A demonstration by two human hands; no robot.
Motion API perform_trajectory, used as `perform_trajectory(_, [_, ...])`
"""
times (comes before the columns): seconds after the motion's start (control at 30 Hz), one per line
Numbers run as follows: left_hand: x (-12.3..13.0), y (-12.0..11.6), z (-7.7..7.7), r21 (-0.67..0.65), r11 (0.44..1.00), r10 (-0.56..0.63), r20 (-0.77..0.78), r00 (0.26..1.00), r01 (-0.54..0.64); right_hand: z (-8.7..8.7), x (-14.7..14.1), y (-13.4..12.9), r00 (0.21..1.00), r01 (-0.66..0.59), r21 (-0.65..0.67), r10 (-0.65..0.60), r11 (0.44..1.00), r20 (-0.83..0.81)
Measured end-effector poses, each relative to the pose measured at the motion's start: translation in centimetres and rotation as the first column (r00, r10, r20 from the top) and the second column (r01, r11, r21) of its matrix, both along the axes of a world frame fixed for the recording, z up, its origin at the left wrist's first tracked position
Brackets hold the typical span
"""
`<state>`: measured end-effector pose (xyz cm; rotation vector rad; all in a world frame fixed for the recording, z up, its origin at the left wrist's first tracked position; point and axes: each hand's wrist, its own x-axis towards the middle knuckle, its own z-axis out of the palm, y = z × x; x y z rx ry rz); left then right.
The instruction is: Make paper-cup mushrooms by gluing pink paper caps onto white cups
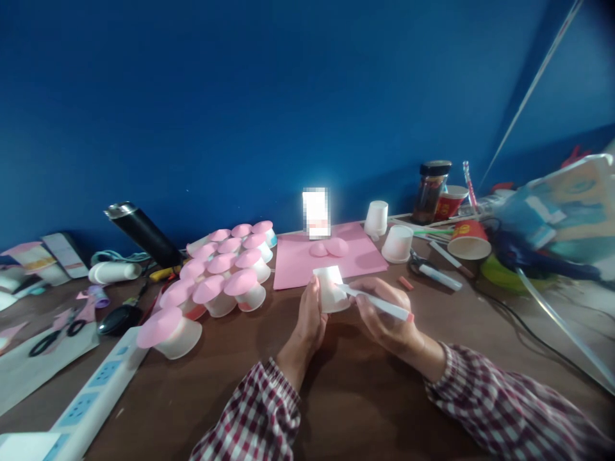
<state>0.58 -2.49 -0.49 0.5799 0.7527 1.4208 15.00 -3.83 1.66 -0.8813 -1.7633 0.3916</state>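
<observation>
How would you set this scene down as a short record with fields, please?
Left hand: the left hand steadies a white cup, narrow end up
Right hand: the right hand grips a white pen, tip at the cup's side; contact unclear
Behind the hands: pink sheet bearing two pink cones
Left of the sheet: a cluster of cups topped with pink cones
Right of the sheet: capless white cup, upside down
Far left: power strip, black bottle
Backdrop: blue wall

left hand (311, 317): fingers (314, 293) pointing up | right hand (394, 334): pinching, forearm angled inward
</observation>
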Motion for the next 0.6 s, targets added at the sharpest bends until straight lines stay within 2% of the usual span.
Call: perform_trajectory(0.6, [-0.15, -0.19, -0.34, 0.061, 0.998, -0.018, -0.044, 0.999, 0.021, 0.44, -0.14, -0.04, 0.999, -0.004, -0.001, 0.004, 1.000, 0.033])
